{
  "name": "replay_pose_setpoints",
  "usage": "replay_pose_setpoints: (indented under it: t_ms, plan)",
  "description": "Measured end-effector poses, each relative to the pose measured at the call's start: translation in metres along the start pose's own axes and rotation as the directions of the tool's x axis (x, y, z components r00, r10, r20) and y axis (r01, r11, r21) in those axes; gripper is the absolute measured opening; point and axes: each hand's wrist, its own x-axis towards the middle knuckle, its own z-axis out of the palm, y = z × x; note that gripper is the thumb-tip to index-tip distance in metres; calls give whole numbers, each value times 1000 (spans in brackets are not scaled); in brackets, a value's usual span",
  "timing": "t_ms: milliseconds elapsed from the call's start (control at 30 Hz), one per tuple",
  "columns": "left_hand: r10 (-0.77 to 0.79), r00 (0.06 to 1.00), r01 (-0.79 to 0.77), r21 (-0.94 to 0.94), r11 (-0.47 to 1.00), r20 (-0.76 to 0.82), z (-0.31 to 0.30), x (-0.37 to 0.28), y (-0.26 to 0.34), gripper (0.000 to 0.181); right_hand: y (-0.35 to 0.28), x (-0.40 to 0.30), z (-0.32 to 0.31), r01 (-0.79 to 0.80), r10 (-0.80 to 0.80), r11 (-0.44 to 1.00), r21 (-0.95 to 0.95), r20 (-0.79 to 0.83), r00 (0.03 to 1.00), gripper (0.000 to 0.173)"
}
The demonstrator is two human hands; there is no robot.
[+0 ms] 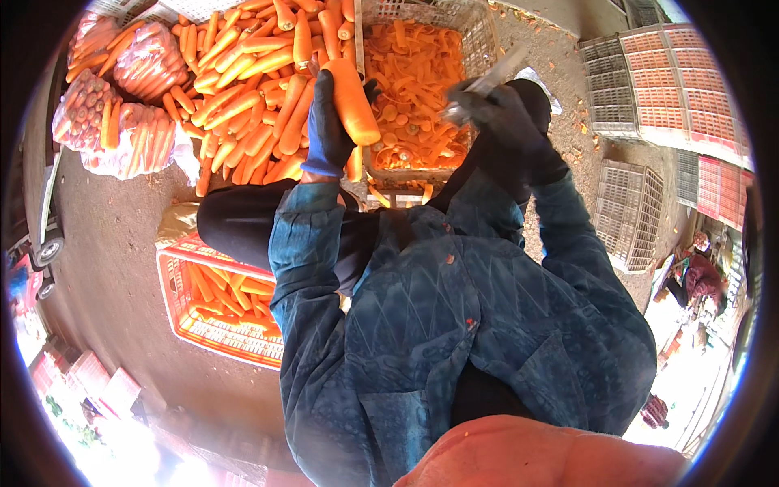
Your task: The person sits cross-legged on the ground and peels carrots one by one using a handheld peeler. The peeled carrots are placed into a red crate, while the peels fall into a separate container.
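Note:
My left hand [328,125], in a dark glove with a blue cuff, is shut on a large carrot [348,103]. The carrot slants over the left rim of a plastic crate [471,24] full of orange peelings [414,67]. Some cut carrot ends lie among those strips. To the right of the crate, my dark-gloved right hand [508,119] grips a peeler-like hand tool [490,79]. Motion blurs the tool, so its exact kind is unclear. A heap of loose carrots [243,97] lies to the left of my left hand.
Clear plastic bags of carrots [146,64] stand at the far left. A red-orange crate [176,304] beside my left knee holds more carrots. At right are a grey crate [627,213] and stacked crates [663,85]. A person [703,277] is farther off at right.

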Motion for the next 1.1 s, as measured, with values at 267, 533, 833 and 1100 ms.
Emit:
replay_pose_setpoints:
  t_ms: [267, 533, 833, 1100]
  plan:
    - [69, 997, -69, -22, 997, 34, -7, 1, -25, 51, -15, 39, 78, 196, -325, 874, 445, 237, 916, 23]
    - [-2, 999, -1, -47, 999, -50, -30, -14, -54, 45, 5, 114, 81, 151, -171, 983, 105, 216, 961, 26]
    - [-42, 993, 111, -779, 617, 108, -9, -45, -30, 58, 138, 175, -37, 45, -229, 783, -621, -220, 948, 43]
    - [-60, 990, -19, -530, 848, -130, -4, -37, -36, 56, 6, 12, 107, 92, -211, 920, 382, 284, 935, 47]
